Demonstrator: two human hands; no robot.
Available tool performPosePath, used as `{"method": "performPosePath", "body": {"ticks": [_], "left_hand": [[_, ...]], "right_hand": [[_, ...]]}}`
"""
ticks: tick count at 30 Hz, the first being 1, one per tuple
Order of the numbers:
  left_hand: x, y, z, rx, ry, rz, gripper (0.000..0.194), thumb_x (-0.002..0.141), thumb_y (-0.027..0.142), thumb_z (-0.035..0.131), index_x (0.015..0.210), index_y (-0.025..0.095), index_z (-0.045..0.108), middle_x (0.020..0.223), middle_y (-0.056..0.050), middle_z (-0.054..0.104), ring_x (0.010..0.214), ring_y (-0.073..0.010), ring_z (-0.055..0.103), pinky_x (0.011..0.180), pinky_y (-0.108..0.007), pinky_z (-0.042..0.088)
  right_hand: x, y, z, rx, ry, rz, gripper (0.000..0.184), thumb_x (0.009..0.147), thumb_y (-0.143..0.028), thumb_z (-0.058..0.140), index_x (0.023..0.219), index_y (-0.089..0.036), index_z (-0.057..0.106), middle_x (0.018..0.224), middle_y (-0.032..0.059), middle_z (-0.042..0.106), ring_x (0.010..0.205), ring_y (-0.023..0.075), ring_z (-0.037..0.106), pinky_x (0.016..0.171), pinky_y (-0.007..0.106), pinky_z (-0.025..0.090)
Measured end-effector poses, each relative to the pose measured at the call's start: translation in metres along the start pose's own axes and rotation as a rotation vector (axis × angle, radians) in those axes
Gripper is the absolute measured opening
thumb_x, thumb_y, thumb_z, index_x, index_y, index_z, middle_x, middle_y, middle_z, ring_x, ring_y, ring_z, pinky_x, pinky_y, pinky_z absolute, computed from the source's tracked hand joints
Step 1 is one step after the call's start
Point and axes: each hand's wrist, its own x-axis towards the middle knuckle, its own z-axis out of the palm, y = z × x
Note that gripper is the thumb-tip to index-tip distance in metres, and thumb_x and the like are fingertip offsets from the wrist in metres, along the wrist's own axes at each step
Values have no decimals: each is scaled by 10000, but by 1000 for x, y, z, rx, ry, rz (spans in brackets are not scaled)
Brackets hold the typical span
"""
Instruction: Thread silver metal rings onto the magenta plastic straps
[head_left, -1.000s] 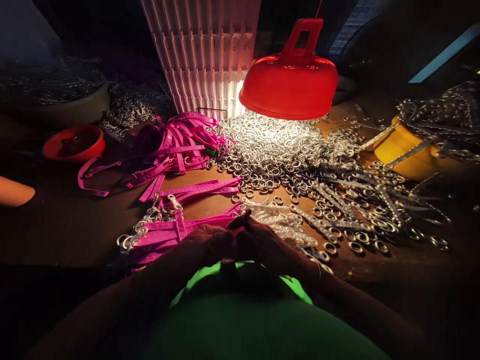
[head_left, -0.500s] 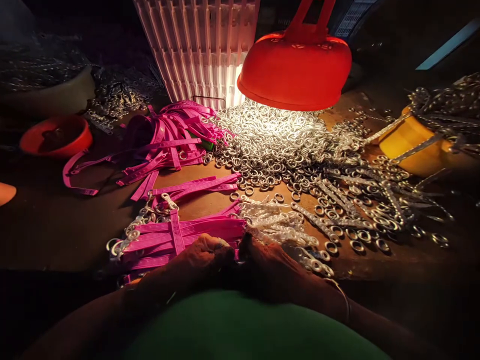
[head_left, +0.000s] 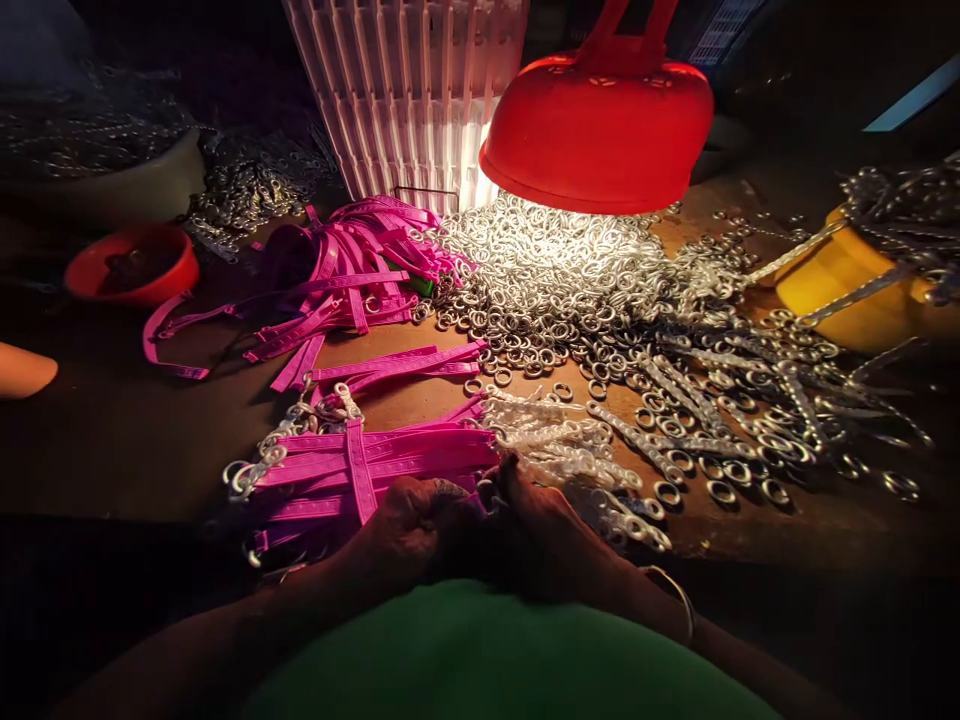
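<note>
My left hand and right hand curl close together at a pink strap between them; shadow hides from me whether either grips it. Beyond them, silvery rings lie heaped.

Straps are pink, rings silver, lamp red, dim basin seemingly cream.

Plain green top; thin pale bangle around right forearm.

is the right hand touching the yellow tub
Apart: the head view shows the right hand well short of the yellow tub, with silver rings spread between them.
</note>
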Motion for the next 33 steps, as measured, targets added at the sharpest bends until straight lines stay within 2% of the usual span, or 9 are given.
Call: {"method": "performPosePath", "body": {"ticks": [3, 6, 9, 12, 15, 22, 25, 30, 33], "left_hand": [[2, -8, -3, -55, -33, -68, 452, 723, 556, 693, 735, 114, 600, 657, -35, 559, 611, -140, 519, 559, -264, 397], [4, -12, -6, -19, -28, -128, 467, 680, 558, 723, 707, 110, 592, 649, -41, 570, 598, -145, 529, 553, -270, 406], [5, -12, -9, 53, -43, -96, 464, 692, 551, 714, 679, 104, 592, 611, -18, 527, 545, -108, 478, 497, -232, 359], [7, -10, -11, 42, -106, -74, 485, 716, 552, 694, 596, 116, 519, 535, 24, 420, 477, -66, 377, 445, -213, 275], [9, -8, -13, 18, -158, -51, 504, 733, 540, 684, 544, 124, 471, 518, 28, 390, 461, -55, 348, 434, -216, 248], [19, -11, -18, -30, -131, -72, 475, 663, 430, 758, 496, 141, 421, 507, 37, 369, 460, -53, 330, 425, -214, 234], [20, -10, -19, -28, -140, -64, 443, 675, 419, 753, 520, 133, 453, 522, 33, 388, 467, -56, 345, 429, -210, 244], [18, 4, -15, -76, -79, -114, 428, 685, 487, 739, 591, 110, 560, 560, 9, 471, 501, -80, 407, 456, -211, 303], [16, 14, -21, 53, -66, -132, 407, 726, 497, 707, 644, 107, 622, 571, 6, 498, 506, -81, 409, 465, -205, 319]], "right_hand": [[-3, -5, -2, 13, -111, 44, 167, 868, -183, 448, 1033, -157, 451, 749, 28, 616, 578, 103, 423, 542, 232, 359], [-5, -15, -7, -8, -157, 23, 138, 840, -171, 465, 979, -164, 463, 803, 54, 616, 634, 120, 446, 578, 248, 391], [-3, -24, -13, -86, -210, 30, 169, 800, -149, 481, 969, -147, 467, 800, 64, 579, 635, 124, 431, 568, 257, 396], [5, -26, -15, -57, -327, 10, 196, 796, -132, 462, 992, -127, 454, 750, 39, 538, 600, 112, 405, 523, 241, 379], [15, -26, -15, -54, -383, -1, 229, 801, -168, 491, 1020, -113, 450, 714, 17, 516, 555, 102, 392, 470, 234, 331], [32, -34, -17, -242, -435, 10, 234, 758, -85, 482, 988, -81, 526, 739, 57, 544, 561, 109, 391, 511, 257, 337], [34, -36, -21, -247, -470, 42, 221, 777, -89, 473, 989, -74, 534, 725, 56, 544, 562, 116, 418, 516, 264, 324], [30, -33, -29, -185, -396, 39, 124, 827, -152, 474, 944, -137, 512, 681, 0, 512, 555, 100, 395, 540, 249, 300], [23, -32, -32, -194, -352, 6, 80, 821, -121, 463, 889, -159, 483, 684, -9, 509, 559, 90, 373, 543, 238, 286]]}}
